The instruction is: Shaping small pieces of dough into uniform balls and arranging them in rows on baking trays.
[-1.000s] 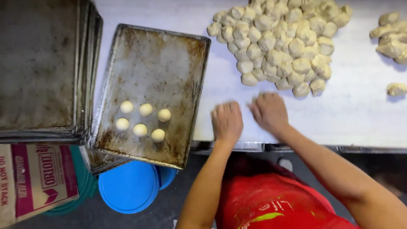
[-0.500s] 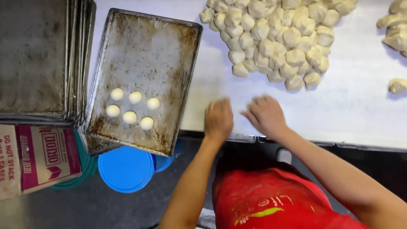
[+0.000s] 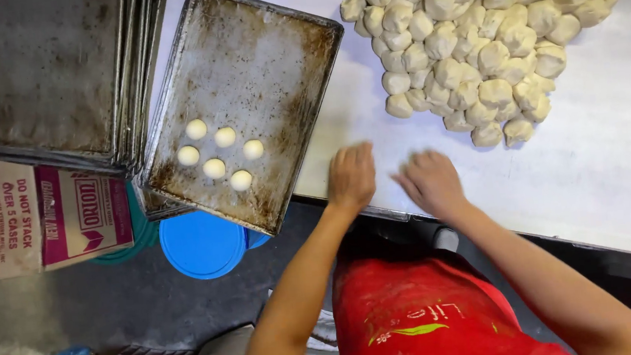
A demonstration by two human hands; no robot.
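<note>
Left hand (image 3: 351,177) and right hand (image 3: 432,182) press palm-down on the white table (image 3: 597,176); dough pile (image 3: 471,42) near.

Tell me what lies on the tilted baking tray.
Five round dough balls sit clustered on the tilted baking tray. Whatever is under the tray is hidden.

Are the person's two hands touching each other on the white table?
Apart. The head view shows a plain strip of white table between the left hand and the right hand, both palm-down near its front edge.
</note>
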